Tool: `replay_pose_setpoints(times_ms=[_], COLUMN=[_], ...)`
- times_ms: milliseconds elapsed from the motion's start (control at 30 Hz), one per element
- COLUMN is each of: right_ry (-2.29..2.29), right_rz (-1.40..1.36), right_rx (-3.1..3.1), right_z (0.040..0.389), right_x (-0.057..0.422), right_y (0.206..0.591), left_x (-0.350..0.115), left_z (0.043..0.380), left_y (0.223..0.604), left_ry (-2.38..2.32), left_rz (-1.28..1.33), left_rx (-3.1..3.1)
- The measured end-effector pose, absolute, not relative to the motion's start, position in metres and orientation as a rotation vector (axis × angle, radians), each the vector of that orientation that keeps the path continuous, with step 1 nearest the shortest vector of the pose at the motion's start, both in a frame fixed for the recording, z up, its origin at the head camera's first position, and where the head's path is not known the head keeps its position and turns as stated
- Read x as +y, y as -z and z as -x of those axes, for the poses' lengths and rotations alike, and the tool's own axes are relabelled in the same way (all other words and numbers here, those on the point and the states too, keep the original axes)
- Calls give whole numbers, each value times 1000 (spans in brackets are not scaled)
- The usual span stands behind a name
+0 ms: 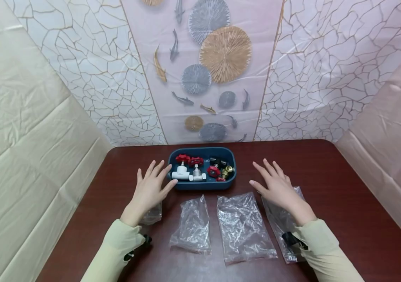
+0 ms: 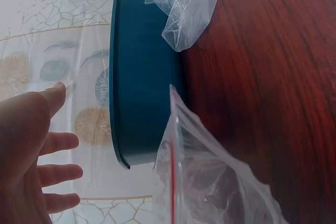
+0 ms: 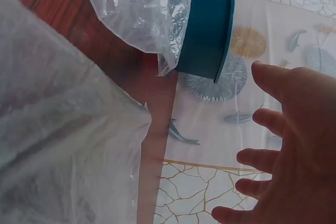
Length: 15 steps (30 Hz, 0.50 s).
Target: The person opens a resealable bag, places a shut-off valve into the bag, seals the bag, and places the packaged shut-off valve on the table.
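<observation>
Both hands hover palm down over the table, fingers spread, holding nothing. My left hand (image 1: 148, 192) is beside the left end of a blue tray (image 1: 200, 187), and my right hand (image 1: 277, 188) is a little right of its other end. Inside the tray lie several valves: a white valve (image 1: 181, 172) with a red handwheel, a silver valve (image 1: 197, 174), a black valve (image 1: 217, 162) and a brass valve (image 1: 226, 172). Under the left hand is a clear plastic bag (image 1: 153, 214), partly hidden. Another clear bag (image 1: 279, 219) lies beneath the right hand and wrist.
Two more clear plastic bags, a smaller one (image 1: 193, 227) and a larger one (image 1: 244, 229), lie in front of the tray on the dark red-brown table (image 1: 355, 219). Patterned sheets (image 1: 207, 105) hang behind the table's back edge, and pale cloth walls (image 1: 38, 156) flank it.
</observation>
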State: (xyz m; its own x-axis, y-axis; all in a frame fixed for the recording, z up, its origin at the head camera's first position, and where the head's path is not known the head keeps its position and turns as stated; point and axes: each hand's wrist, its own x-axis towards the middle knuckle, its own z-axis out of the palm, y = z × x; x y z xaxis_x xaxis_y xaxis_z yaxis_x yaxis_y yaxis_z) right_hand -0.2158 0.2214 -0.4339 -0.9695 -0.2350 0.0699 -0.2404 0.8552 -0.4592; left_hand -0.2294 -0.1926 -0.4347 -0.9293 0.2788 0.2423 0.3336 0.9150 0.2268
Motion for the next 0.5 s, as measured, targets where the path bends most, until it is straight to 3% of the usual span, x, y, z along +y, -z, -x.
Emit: replay_pose_setpoints(times_ms=[267, 500], right_ry=[-724, -681], right_rz=[-441, -566], right_rx=[-2949, -2899], right_z=[209, 186], right_x=[212, 190], right_y=[428, 428], left_x=[-193, -183], left_z=[223, 197], left_y=[434, 436], left_ry=[390, 440], left_rz=[528, 663], left_rx=[-2847, -2786])
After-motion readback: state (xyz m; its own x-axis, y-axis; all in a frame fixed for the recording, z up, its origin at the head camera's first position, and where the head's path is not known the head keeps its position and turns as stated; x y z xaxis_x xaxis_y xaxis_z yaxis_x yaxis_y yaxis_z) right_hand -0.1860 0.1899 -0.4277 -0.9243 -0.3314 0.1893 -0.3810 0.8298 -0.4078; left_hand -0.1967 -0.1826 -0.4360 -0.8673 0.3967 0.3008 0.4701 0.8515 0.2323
